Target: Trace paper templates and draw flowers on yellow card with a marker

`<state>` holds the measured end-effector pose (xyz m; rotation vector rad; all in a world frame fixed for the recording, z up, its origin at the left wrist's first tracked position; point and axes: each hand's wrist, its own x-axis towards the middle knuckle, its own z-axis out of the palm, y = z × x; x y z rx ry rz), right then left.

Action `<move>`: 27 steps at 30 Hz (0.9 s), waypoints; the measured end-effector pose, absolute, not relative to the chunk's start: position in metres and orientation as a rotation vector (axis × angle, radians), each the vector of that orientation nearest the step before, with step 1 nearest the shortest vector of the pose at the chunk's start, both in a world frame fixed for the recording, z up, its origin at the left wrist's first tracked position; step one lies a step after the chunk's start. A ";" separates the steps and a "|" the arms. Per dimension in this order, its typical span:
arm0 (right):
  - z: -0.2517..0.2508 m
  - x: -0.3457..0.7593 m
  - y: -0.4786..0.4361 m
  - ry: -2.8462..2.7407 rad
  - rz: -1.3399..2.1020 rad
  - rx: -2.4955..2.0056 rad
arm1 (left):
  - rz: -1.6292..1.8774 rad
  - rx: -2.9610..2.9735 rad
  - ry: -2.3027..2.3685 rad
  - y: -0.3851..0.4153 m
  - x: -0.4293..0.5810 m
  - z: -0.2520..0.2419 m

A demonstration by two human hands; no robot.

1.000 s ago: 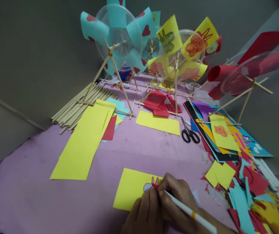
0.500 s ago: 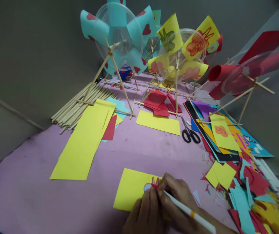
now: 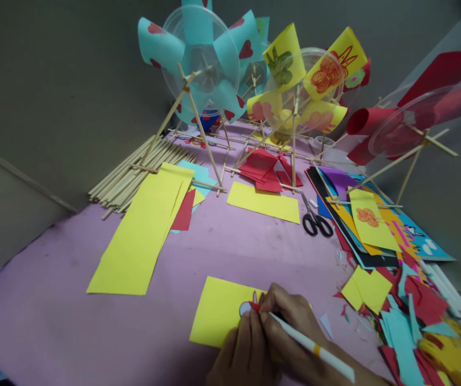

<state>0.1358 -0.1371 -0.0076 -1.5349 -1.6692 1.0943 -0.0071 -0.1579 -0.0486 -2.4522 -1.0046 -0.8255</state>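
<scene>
My right hand (image 3: 288, 319) is closed around a white felt-tip pen (image 3: 311, 346) with an orange band. Its red tip touches a yellow paper card (image 3: 210, 311) lying flat on the table. At the tip is a small pale, rounded shape (image 3: 244, 307), with red-edged loops (image 3: 255, 296) above it. Whether the shape is a cutout or drawn, I cannot tell. My left hand (image 3: 244, 348) lies on the card's lower part, fingers stretched out side by side, fingertips touching the pale shape. Both hands cover part of the card.
Long yellow strips (image 3: 133, 241) lie left, beside bundled wooden sticks (image 3: 127, 185). Black-handled scissors (image 3: 316, 222) lie near a yellow strip (image 3: 262, 202). Paper pinwheels on stick stands (image 3: 210, 155) line the back. Coloured sheets (image 3: 359, 236) and paper scraps (image 3: 403, 327) crowd the right.
The whole view has shifted slightly, so things appear a little further right. Both hands keep nearly the same pose on the card, the pen tip still at the red loops.
</scene>
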 end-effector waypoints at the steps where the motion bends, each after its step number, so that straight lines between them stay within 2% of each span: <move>1: -0.007 0.136 -0.137 -1.666 1.104 -1.532 | -0.821 -2.447 -1.003 -0.158 -0.007 -0.049; 15: -0.004 0.129 -0.134 -1.608 1.176 -1.488 | -0.847 -2.431 -1.024 -0.160 -0.005 -0.052; 27: -0.006 0.127 -0.132 -1.662 1.104 -1.492 | -0.878 -2.420 -1.040 -0.160 -0.003 -0.047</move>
